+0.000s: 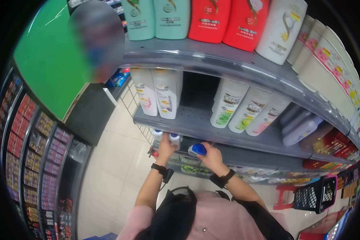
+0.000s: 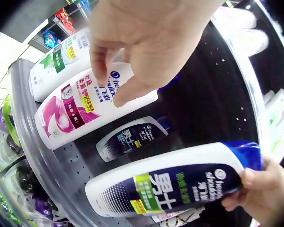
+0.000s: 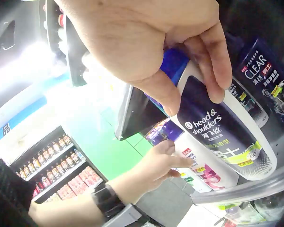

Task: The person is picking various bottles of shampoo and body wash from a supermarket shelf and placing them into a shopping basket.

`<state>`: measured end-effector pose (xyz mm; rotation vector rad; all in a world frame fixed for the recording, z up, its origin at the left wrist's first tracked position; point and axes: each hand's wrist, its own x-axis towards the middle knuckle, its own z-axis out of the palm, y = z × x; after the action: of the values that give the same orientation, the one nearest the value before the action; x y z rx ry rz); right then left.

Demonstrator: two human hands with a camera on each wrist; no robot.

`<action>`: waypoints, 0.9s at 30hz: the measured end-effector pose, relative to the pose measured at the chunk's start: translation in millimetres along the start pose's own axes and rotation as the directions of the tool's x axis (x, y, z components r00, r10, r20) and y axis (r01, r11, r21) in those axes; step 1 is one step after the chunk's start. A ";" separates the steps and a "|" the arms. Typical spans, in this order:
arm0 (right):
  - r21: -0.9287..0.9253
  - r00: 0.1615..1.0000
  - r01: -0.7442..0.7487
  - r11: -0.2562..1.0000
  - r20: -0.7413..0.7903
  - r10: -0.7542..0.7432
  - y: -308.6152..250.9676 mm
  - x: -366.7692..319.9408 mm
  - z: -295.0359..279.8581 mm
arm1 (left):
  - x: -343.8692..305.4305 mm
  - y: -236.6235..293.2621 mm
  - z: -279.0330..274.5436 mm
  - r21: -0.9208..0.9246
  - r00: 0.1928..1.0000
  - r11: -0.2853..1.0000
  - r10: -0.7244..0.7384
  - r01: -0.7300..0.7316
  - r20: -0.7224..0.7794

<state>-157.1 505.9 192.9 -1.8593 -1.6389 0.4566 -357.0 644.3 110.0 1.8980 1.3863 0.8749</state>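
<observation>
A white bottle with a navy label and blue cap [image 2: 170, 182] is gripped near its cap by my right hand [image 3: 151, 52], tilted over the shelf. My left hand [image 2: 151, 42] has its thumb and fingers around the upper part of a white bottle with a pink label [image 2: 75, 106], which stands on the shelf. Beside that one is a white bottle with a green label [image 2: 59, 61]. Another navy-labelled bottle [image 2: 132, 138] stands farther back, between the pink-labelled bottle and the one in my right hand.
Above, a shelf [image 1: 196, 120] carries white bottles [image 1: 228, 102] and others. Navy bottles [image 3: 267, 80] stand deeper on the lower shelf. A wire rack side [image 1: 134, 100] borders the left end. A black basket [image 1: 316, 194] and a red stool [image 1: 284, 197] are at the right.
</observation>
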 end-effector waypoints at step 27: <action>0.080 0.957 -0.211 0.974 -0.187 0.223 136.4 -248.1 -182.8 | -185.6 199.1 26.1 -0.198 0.962 0.977 0.126 -0.078 0.241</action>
<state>17.5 218.1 209.1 -1.9809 -1.2864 0.3959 -269.2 412.6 225.5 1.8739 1.0255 0.7521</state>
